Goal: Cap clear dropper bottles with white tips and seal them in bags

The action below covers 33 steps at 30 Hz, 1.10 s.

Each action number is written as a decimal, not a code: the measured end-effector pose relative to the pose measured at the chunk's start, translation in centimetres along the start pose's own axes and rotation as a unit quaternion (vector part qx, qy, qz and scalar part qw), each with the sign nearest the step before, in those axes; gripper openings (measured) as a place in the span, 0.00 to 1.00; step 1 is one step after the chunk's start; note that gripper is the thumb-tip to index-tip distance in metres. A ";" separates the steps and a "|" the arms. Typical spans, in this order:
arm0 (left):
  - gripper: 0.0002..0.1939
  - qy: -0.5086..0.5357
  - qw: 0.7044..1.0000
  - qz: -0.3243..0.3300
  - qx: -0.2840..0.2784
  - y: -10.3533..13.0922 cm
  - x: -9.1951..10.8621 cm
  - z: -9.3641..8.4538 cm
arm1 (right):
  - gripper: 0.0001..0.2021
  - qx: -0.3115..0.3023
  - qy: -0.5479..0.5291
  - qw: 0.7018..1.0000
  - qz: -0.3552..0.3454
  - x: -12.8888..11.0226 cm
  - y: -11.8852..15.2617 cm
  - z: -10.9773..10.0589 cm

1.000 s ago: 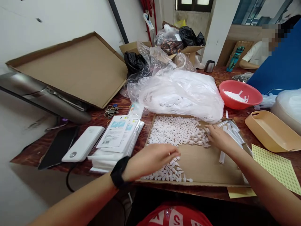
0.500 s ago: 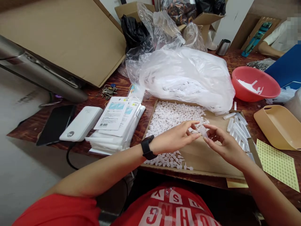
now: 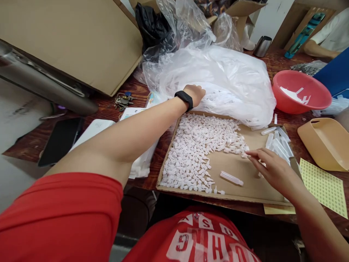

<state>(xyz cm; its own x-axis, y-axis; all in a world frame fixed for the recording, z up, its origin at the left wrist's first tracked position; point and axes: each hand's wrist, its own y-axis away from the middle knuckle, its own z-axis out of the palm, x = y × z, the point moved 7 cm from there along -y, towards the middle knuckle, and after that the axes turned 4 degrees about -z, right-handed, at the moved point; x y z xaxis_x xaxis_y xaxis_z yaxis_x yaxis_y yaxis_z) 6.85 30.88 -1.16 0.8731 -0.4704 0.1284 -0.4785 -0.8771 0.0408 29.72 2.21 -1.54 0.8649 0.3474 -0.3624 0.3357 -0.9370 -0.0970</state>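
Tube (image 3: pixel 231 178) lies in tray (image 3: pixel 222 163) — long axis slanted, necked end toward near-right corner; right hand (image 3: pixel 269 167) over tray, fingertips close together; left hand (image 3: pixel 194 95) beyond, curled — can't tell either grip

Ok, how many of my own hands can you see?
2: the left hand at the big plastic bag, the right hand by the small white pieces in the cardboard tray.

keys (image 3: pixel 124 100): on table (image 3: pixel 275 60) | metal cup (image 3: pixel 262 46): near teal bottle (image 3: pixel 302 38) | black device (image 3: pixel 60 138): near power bank (image 3: pixel 95 131)
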 end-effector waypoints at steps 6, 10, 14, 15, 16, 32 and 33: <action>0.29 -0.052 0.998 -0.031 -0.023 0.2 0.1 1.0 | 0.13 -0.010 0.039 0.997 -0.066 -0.3 -1.1 1.4; 0.35 -0.032 0.999 -0.033 -0.028 1.4 1.1 0.0 | 0.15 -0.023 0.046 0.993 -0.104 -2.2 -3.2 2.9; 0.22 0.042 0.997 -0.061 -0.006 3.7 2.1 -1.7 | 0.15 -0.048 0.035 0.987 -0.149 -4.7 -4.9 4.0; 0.22 0.057 0.996 -0.063 0.001 4.5 2.4 -2.3 | 0.14 -0.054 0.029 0.985 -0.162 -5.5 -5.1 4.3; 0.22 0.078 0.995 -0.060 0.007 5.5 2.8 -2.9 | 0.14 -0.059 0.019 0.982 -0.178 -6.3 -5.2 4.7; 0.06 0.736 0.658 -0.037 -0.155 25.0 9.4 1.1 | 0.12 -0.066 -0.011 0.970 -0.234 -9.9 -3.6 7.8; 0.06 0.749 0.641 -0.037 -0.164 25.5 9.6 1.4 | 0.12 -0.065 -0.006 0.971 -0.231 -9.8 -3.2 7.7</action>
<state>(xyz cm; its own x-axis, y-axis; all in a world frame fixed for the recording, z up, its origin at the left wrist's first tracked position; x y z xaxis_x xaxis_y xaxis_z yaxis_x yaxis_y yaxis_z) 3.17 3.82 -0.26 -0.0574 0.4079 0.9112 -0.6489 -0.7089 0.2764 17.29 1.55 -4.82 0.6069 0.7276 -0.3197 0.7310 -0.6690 -0.1347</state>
